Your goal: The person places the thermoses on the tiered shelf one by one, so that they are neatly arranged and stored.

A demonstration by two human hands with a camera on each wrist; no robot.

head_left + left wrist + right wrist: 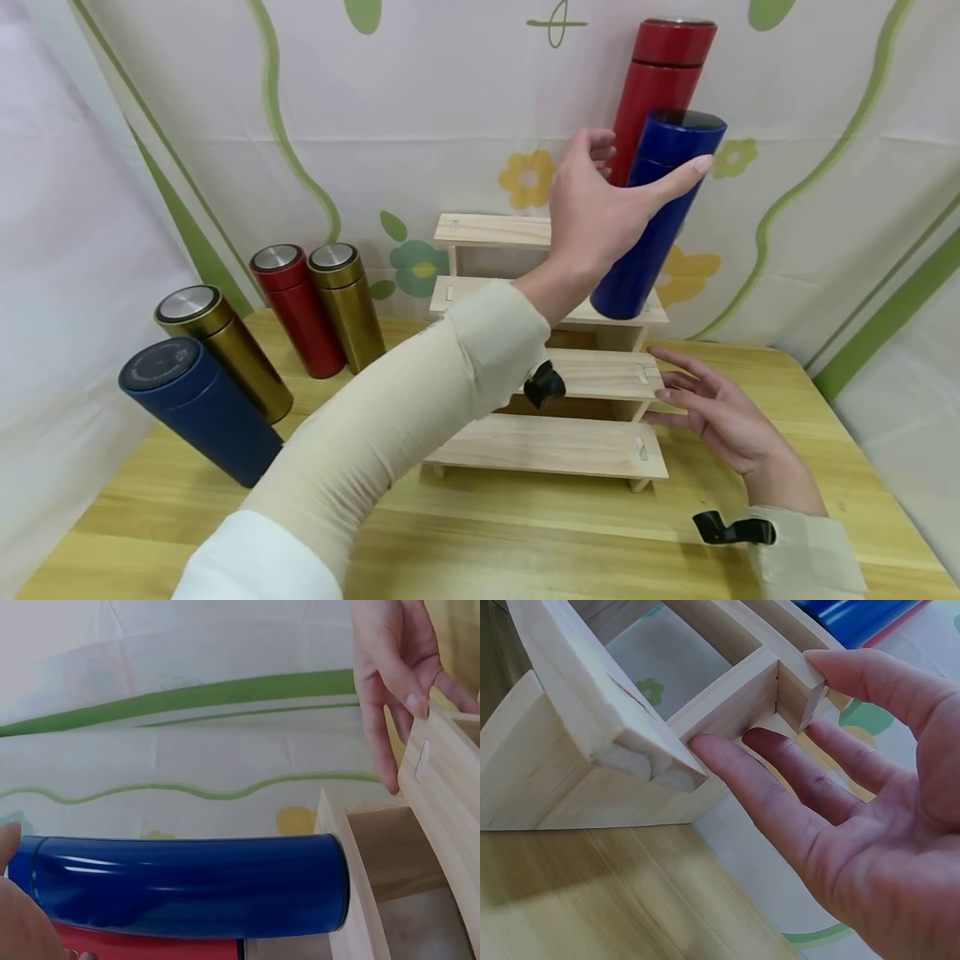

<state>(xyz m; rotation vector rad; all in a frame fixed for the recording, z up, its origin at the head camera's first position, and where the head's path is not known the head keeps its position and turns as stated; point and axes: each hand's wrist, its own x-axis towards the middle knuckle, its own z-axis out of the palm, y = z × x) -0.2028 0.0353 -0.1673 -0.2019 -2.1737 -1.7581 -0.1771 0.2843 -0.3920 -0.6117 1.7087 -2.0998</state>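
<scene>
On the right end of a four-tiered wooden rack (555,442), a glossy blue flask (645,242) is standing on the second tier from the top, and a tall red flask (671,62) is rising just behind it, with its base being hidden in the head view. The left hand (600,196) is reaching across from the near left to the blue flask's upper part; its grip is hanging slack, the thumb lying straight against the flask while the fingers are bending loosely to the left, standing apart from its side. At the right end of the rack, the right hand (727,417) is spreading its fingers, its tips touching the ends of the lower planks without clasping anything. Both arms are wearing cream sleeves (390,425). To the left on the wooden table (525,550), four more flasks are standing in a group: a dark blue flask (206,417) nearest, a wider gold flask (243,358) just beyond, then a shorter red flask (303,321) and a slim gold flask (348,312) side by side at the far edge. Behind everything, a pale cloth (450,100) is showing green vines and flowers.
</scene>
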